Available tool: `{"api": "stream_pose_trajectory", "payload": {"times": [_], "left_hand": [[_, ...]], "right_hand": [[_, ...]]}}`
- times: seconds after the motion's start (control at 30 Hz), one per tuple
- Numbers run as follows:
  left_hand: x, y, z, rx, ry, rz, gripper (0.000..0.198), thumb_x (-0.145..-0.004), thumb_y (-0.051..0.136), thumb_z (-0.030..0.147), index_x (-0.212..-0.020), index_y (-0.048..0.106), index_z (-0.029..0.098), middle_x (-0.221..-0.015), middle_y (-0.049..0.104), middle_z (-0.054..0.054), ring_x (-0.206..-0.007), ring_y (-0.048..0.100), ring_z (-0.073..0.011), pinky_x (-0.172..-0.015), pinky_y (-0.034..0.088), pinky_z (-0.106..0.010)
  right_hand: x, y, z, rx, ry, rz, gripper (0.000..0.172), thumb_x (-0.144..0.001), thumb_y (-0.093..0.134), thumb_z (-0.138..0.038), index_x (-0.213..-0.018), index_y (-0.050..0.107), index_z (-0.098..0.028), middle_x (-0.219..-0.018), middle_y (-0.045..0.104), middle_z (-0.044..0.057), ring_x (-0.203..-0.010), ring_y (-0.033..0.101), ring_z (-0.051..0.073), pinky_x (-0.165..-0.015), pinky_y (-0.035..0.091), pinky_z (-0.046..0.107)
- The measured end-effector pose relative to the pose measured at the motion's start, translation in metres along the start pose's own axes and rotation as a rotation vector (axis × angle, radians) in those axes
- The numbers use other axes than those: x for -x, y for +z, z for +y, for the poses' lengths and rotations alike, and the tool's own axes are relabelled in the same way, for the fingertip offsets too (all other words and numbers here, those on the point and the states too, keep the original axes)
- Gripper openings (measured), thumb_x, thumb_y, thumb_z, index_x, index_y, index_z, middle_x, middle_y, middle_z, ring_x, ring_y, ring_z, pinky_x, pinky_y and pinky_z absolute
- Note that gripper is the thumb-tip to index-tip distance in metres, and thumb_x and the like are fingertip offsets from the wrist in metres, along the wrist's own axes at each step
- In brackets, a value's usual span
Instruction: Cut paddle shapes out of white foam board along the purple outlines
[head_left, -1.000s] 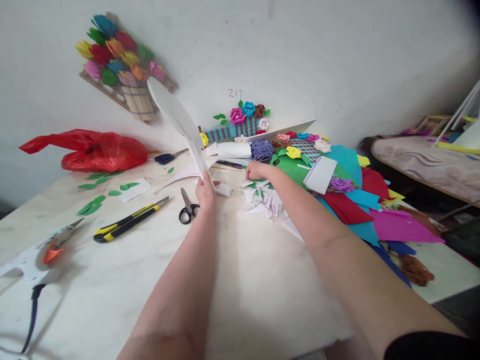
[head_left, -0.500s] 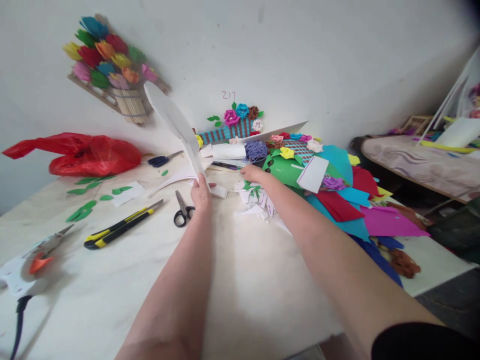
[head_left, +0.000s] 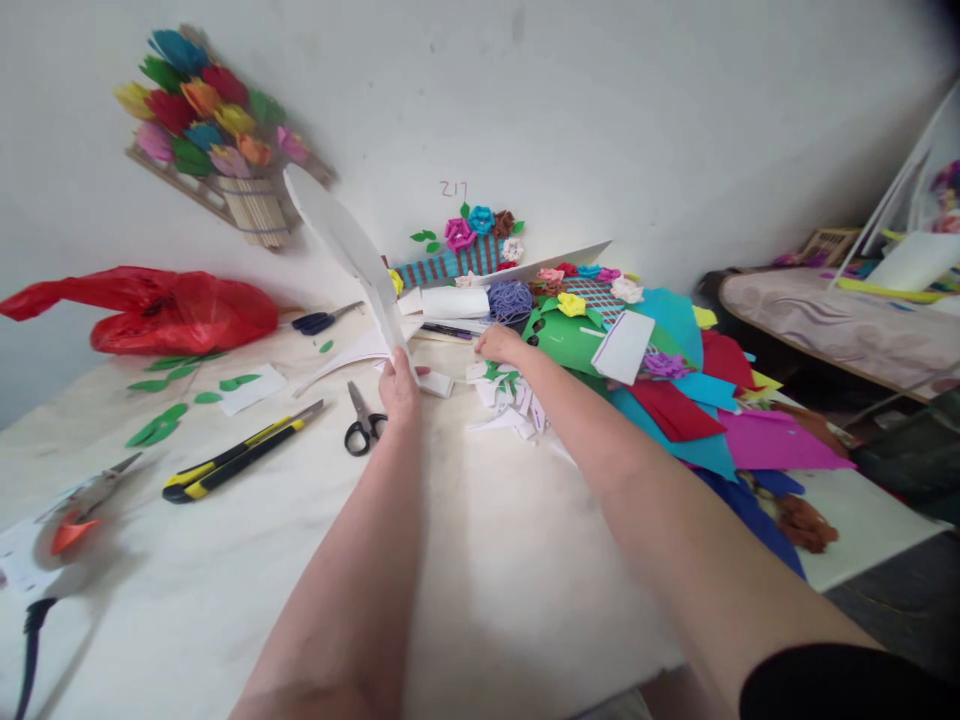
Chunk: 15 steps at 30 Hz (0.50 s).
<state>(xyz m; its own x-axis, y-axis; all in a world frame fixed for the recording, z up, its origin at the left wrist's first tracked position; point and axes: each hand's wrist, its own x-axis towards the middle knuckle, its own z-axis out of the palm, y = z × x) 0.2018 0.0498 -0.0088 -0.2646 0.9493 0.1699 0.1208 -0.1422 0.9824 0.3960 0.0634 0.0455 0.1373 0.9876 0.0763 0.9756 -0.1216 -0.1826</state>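
My left hand (head_left: pixel 400 385) is closed on the lower edge of a white curved board (head_left: pixel 349 255), which stands tilted up above the table. My right hand (head_left: pixel 499 343) reaches to the back, just above a heap of paper scraps (head_left: pixel 517 405) in white and green. Its fingers are curled together beside the pens (head_left: pixel 446 330); what they hold, if anything, is hidden. Black-handled scissors (head_left: pixel 363 420) lie left of my left hand, with a yellow-and-black utility knife (head_left: pixel 240 455) farther left.
A glue gun (head_left: pixel 67 530) with a black cord lies at the left edge. Behind it are green paper leaves (head_left: pixel 157 425) and a red plastic bag (head_left: pixel 187 310). Coloured paper sheets (head_left: pixel 675 410) and paper flowers (head_left: pixel 571 304) crowd the right side. A ball of purple yarn (head_left: pixel 511 300) sits near the wall.
The whole view has shifted slightly, so things appear a little farther left. Both hands keep nearly the same places, the left still holding the white board.
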Motion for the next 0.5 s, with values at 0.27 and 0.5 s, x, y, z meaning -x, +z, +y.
{"api": "stream_pose_trajectory", "payload": {"times": [0.27, 0.5], "left_hand": [[0.003, -0.0026, 0.0055, -0.004, 0.003, 0.022, 0.043, -0.085, 0.032, 0.056, -0.074, 0.056, 0.022, -0.064, 0.069, -0.008, -0.084, 0.063, -0.024, -0.081, 0.044, -0.035], [0.0048, -0.0046, 0.0081, 0.032, -0.004, 0.091, 0.044, -0.086, 0.03, 0.055, -0.075, 0.056, 0.021, -0.064, 0.069, -0.007, -0.08, 0.062, -0.0222, -0.077, 0.045, -0.032]], "right_hand": [[0.0019, -0.0027, -0.0034, -0.046, -0.079, -0.007, 0.032, -0.076, 0.053, -0.015, -0.098, 0.075, -0.025, -0.109, 0.071, 0.001, -0.106, 0.064, 0.018, -0.087, 0.047, 0.022], [0.0067, -0.0003, -0.0079, 0.062, -0.078, 0.049, 0.031, -0.075, 0.052, -0.018, -0.096, 0.076, -0.023, -0.107, 0.071, 0.008, -0.105, 0.064, 0.025, -0.087, 0.049, 0.03]]}}
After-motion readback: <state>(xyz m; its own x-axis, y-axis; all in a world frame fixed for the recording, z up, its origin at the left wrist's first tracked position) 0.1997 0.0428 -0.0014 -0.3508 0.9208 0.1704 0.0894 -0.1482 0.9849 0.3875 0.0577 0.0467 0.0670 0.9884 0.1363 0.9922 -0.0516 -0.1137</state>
